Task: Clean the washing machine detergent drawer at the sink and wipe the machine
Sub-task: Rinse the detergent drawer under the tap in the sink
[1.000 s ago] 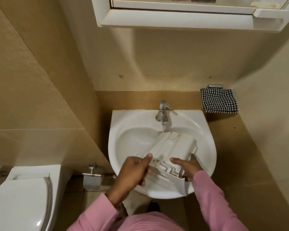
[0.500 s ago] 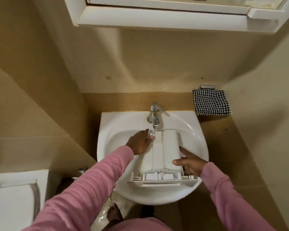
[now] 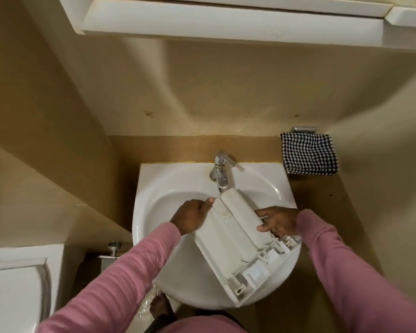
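The white detergent drawer (image 3: 235, 239) lies upside down and slanted across the white sink (image 3: 168, 188), its far end under the chrome tap (image 3: 220, 171), its front panel over the sink's near right rim. My left hand (image 3: 192, 216) grips the drawer's left edge near the far end. On the right side, my right hand (image 3: 277, 221) holds the drawer with spread fingers. Water appears to run from the tap onto the drawer's far end.
A black-and-white checked cloth (image 3: 310, 153) hangs on a wall holder right of the sink. A white toilet (image 3: 17, 289) stands at the lower left. A white cabinet (image 3: 226, 18) hangs overhead. My bare foot (image 3: 160, 306) is on the wet floor below the sink.
The drawer has turned from lying straight to slanting, its front panel swinging right. My left hand moved down its left edge and my right hand shifted up the right side.
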